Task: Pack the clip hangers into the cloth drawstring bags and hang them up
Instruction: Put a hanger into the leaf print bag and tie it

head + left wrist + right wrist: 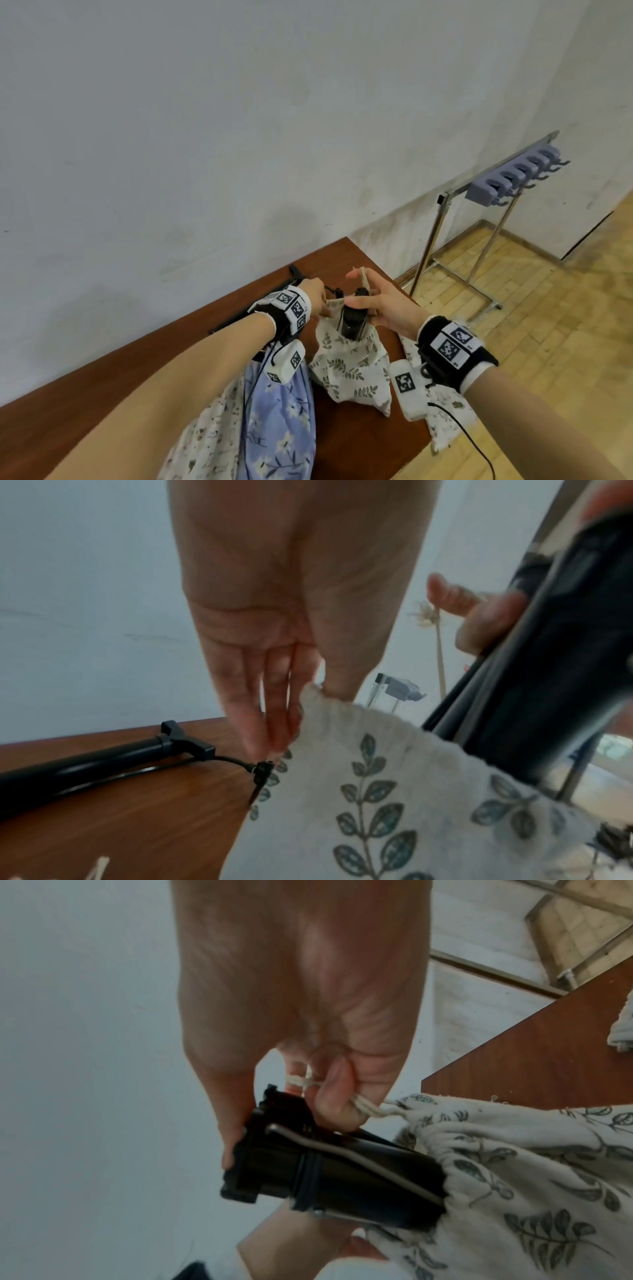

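Observation:
A white leaf-print drawstring bag [349, 366] [394, 791] [514, 1164] is held up just above the brown table [102, 411]. A bundle of black clip hangers [352, 322] [565, 669] [342, 1172] sticks out of its gathered mouth. My left hand [322, 306] [304, 715] pinches the bag's rim on the left between thumb and fingers. My right hand [356, 289] [284, 1123] has its fingers curled round the cream drawstring [364, 277] [369, 1107], and its thumb rests against the hangers' top end.
Another black hanger [239, 315] [85, 761] lies on the table behind my left hand. A blue floral bag [281, 428] and a white printed bag [445, 421] lie near the front edge. A metal rack with grey-blue hooks [513, 174] stands at the right on the wooden floor.

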### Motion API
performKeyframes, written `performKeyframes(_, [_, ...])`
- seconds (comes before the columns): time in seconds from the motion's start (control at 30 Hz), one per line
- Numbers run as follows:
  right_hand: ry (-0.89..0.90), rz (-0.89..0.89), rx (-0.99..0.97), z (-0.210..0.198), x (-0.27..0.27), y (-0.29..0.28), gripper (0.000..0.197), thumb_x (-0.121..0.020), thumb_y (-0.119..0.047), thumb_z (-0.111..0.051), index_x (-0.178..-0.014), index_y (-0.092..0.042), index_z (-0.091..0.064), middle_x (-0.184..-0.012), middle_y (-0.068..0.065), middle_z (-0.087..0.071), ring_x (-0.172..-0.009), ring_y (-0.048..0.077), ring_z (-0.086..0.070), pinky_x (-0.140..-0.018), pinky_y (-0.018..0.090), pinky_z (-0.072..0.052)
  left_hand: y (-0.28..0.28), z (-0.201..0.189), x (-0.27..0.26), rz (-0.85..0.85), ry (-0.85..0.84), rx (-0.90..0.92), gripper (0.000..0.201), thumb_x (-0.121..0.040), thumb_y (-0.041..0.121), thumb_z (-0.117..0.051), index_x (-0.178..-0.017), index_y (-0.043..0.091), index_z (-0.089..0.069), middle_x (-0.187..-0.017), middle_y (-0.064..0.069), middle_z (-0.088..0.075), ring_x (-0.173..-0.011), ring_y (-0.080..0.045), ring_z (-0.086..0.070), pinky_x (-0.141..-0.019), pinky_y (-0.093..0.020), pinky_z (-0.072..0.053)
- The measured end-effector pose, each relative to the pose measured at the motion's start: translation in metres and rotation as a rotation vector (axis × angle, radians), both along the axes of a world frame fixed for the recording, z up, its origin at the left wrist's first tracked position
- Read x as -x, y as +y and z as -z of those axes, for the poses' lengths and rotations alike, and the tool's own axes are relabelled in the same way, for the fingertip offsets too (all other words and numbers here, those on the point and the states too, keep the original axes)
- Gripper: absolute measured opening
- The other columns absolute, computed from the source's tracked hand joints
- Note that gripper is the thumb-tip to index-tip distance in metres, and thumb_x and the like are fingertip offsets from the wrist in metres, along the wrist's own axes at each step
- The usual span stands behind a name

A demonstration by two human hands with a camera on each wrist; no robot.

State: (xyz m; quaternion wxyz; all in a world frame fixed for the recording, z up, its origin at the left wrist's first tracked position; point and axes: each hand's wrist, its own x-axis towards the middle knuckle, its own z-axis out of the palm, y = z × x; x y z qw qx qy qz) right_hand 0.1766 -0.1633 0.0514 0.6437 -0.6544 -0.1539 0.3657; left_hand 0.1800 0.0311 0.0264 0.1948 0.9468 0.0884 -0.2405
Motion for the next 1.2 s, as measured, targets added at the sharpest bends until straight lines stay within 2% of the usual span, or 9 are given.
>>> performKeyframes(0.13, [0.001,0.046,-0.006,0.0,-0.003,-0.009,0.045,-0.085,-0.015,-0.072,-0.123,-0.03,-0.054,-0.09,0.011,-0.061,-0.074,0.021,-0.065,-0.068,0.033,-0.052,0.013,-0.002,0.004,-0.136,-0.045,0.076,0.033,-0.074,0.04,-0.08,-0.066,0.011,-0.065,-0.065,-0.004,-0.064,-0.068,-0.021,-0.066,-0.073,-0.034,-0.058])
performKeyframes(0.2, [-0.024,0.041,0.02,0.001,-0.006,-0.009,0.047,-0.083,-0.023,-0.074,-0.123,-0.037,-0.055,-0.09,0.015,-0.056,-0.062,0.02,-0.051,-0.052,0.027,-0.038,0.017,-0.008,0.005,-0.179,-0.069,0.145,0.037,-0.07,0.044,-0.081,-0.059,0.013,-0.063,-0.062,-0.003,-0.065,-0.066,-0.019,-0.066,-0.069,-0.032,-0.056])
performKeyframes(0.4, [-0.136,0.027,0.099,-0.006,-0.019,0.0,0.065,-0.073,-0.039,-0.081,-0.13,-0.038,-0.05,-0.104,0.023,-0.064,-0.076,0.024,-0.054,-0.066,0.033,-0.038,0.004,-0.029,0.014,-0.356,-0.106,0.472,0.032,-0.077,0.029,-0.078,-0.058,0.011,-0.061,-0.049,0.004,-0.054,-0.052,-0.01,-0.05,-0.054,-0.019,-0.042])
performKeyframes(0.57, [-0.237,-0.065,0.185,-0.014,-0.018,0.01,0.052,-0.087,-0.019,-0.07,-0.134,-0.02,-0.048,-0.099,-0.004,-0.059,-0.048,-0.014,-0.053,-0.044,0.005,-0.037,-0.008,-0.06,0.019,-0.402,-0.039,0.868,0.013,-0.089,0.015,-0.064,-0.079,0.007,-0.065,-0.07,-0.004,-0.061,-0.066,-0.013,-0.056,-0.066,-0.023,-0.047])
performKeyframes(0.73, [-0.267,-0.108,0.211,-0.021,-0.009,0.034,0.032,-0.089,-0.015,-0.068,-0.119,-0.015,-0.056,-0.074,-0.01,-0.061,-0.045,-0.005,-0.053,-0.043,0.013,-0.038,0.003,-0.088,0.026,-0.361,0.026,0.786,0.022,-0.09,0.023,-0.06,-0.072,0.01,-0.063,-0.057,0.001,-0.058,-0.053,-0.011,-0.049,-0.053,-0.02,-0.038])
performKeyframes(0.9, [-0.263,-0.126,0.303,-0.019,-0.012,0.043,0.033,-0.087,-0.031,-0.07,-0.118,-0.024,-0.059,-0.09,0.002,-0.067,-0.067,0.03,-0.058,-0.059,0.032,-0.045,0.029,-0.08,0.036,-0.191,0.097,0.285,0.031,-0.081,0.02,-0.066,-0.054,0.017,-0.05,-0.041,0.007,-0.043,-0.037,-0.009,-0.034,-0.042,-0.018,-0.027])
performKeyframes(0.97, [-0.265,-0.152,0.323,-0.021,-0.016,0.04,0.031,-0.086,-0.033,-0.07,-0.115,-0.026,-0.063,-0.095,0.005,-0.067,-0.074,0.037,-0.06,-0.061,0.033,-0.046,0.036,-0.068,0.04,-0.224,0.233,0.362,0.038,-0.082,0.021,-0.067,-0.052,0.019,-0.044,-0.042,0.006,-0.034,-0.038,-0.01,-0.027,-0.046,-0.02,-0.024])
performKeyframes(1.03, [-0.229,-0.216,0.325,-0.021,-0.016,0.038,0.029,-0.086,-0.028,-0.071,-0.114,-0.024,-0.064,-0.091,0.009,-0.062,-0.061,0.023,-0.051,-0.053,0.028,-0.039,0.042,-0.064,0.045,-0.255,0.32,0.509,0.042,-0.087,0.019,-0.065,-0.049,0.02,-0.046,-0.045,0.005,-0.033,-0.044,-0.011,-0.027,-0.052,-0.023,-0.025])
performKeyframes(1.2, [-0.112,-0.194,0.234,-0.015,-0.01,0.034,0.032,-0.085,-0.025,-0.071,-0.116,-0.022,-0.063,-0.089,0.016,-0.052,-0.048,0.013,-0.032,-0.046,0.028,-0.022,0.042,-0.071,0.045,-0.343,-0.001,0.962,0.019,-0.083,0.022,-0.062,-0.07,0.007,-0.063,-0.086,-0.003,-0.064,-0.092,-0.016,-0.057,-0.097,-0.032,-0.038])
